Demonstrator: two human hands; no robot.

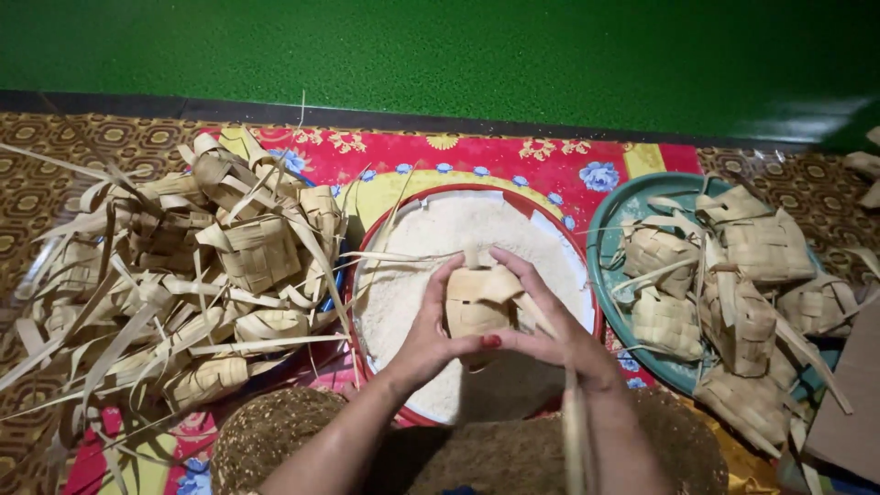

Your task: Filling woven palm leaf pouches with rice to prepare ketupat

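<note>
**Inspector:** Green floor fills the far background; nearer, a red flowered mat lies over a brown patterned carpet. What sits on the mat?

**Assistant:** At centre, a red-rimmed basin filled with white rice.

**Inspector:** Position of the hands?

**Assistant:** Both are over the basin, close to the near rim. The left hand is curled around the left side of a woven palm-leaf pouch; the right hand is curled around its right side, fingers arched over the top. The thumbs meet in front of the pouch, and one thumbnail is painted red. Both hands are closed on the pouch, which is held just above the rice.

**Inspector:** Loose ends?

**Assistant:** A leaf strip trails down past the right wrist.

**Inspector:** Surroundings?

**Assistant:** To the left, a heap of woven pouches with long loose strips spills over the mat and carpet. To the right, a teal tray carries a second pile of pouches, more tightly woven in look. Whether these are filled cannot be told.
</note>
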